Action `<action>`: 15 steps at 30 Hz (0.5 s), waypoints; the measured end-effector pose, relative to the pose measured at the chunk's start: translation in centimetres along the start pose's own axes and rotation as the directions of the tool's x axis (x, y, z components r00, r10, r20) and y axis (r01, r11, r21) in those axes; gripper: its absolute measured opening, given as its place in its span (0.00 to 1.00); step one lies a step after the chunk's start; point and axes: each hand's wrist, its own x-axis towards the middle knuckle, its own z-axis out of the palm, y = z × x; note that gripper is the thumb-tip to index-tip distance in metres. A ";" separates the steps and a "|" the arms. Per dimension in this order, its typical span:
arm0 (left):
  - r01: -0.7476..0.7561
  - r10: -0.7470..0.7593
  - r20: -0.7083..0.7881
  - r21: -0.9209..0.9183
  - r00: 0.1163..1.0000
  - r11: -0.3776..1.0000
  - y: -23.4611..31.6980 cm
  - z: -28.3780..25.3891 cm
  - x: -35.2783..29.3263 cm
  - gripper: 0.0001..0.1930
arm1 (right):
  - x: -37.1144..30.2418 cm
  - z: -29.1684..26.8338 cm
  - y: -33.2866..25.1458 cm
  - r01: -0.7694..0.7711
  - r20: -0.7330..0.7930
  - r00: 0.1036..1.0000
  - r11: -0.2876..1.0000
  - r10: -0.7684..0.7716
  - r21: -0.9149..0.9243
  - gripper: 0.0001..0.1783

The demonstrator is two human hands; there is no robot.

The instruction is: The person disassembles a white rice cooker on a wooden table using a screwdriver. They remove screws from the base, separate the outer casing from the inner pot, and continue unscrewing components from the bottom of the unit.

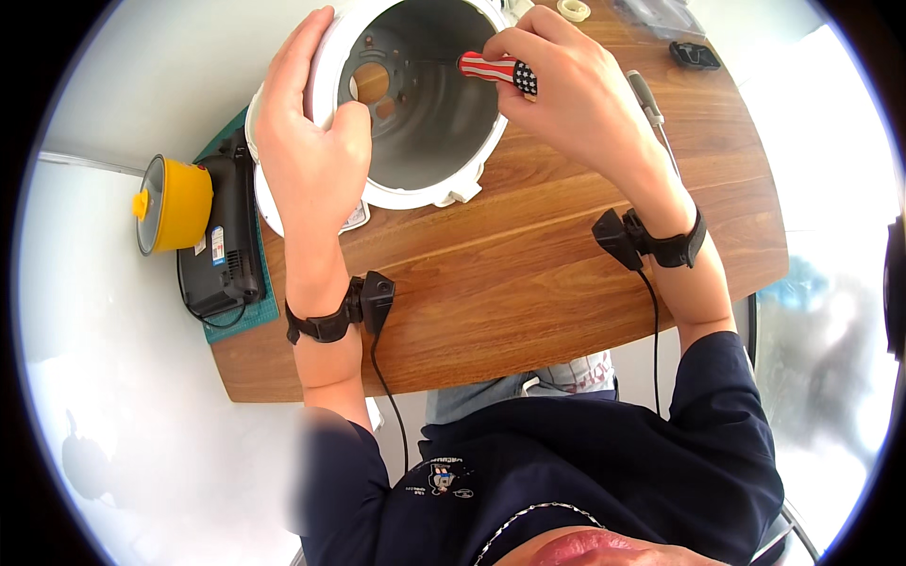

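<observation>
A white, hollow appliance housing (406,199), which looks like a rice cooker body, lies on its side on the wooden table with its mouth toward me. Its grey metal interior (439,132) shows a round hole and several small holes at the bottom. My left hand (316,156) grips the left side of its rim, thumb at the edge and fingers along the outside. In my right hand (580,104), at the rim's right side, is a screwdriver (483,67) with a red-and-white striped, starred handle. Its shaft points into the housing; the tip is hard to make out.
At left, a yellow pot (184,205) sits beside a black appliance (219,269) on a green mat (247,328). Another screwdriver (644,95) lies behind my right wrist. Farther back are a tape roll (573,9), a clear plastic tray (658,16) and a small black object (694,55). Cables hang from both wrist devices.
</observation>
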 end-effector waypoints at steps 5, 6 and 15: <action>0.011 -0.011 -0.021 0.022 1.000 1.000 -0.1 0.0 0.1 0.34 | 0.0 1.1 0.2 0.009 0.001 1.000 1.000 -0.009 -0.006 0.14; 0.010 -0.010 -0.022 0.017 1.000 1.000 -0.2 -0.1 0.1 0.34 | -0.1 1.2 0.3 0.005 0.005 1.000 1.000 -0.005 -0.017 0.14; -0.036 0.038 -0.027 0.068 0.999 0.997 -0.5 -0.3 0.4 0.31 | -0.2 2.0 0.9 -0.002 0.012 1.000 0.999 0.003 -0.041 0.15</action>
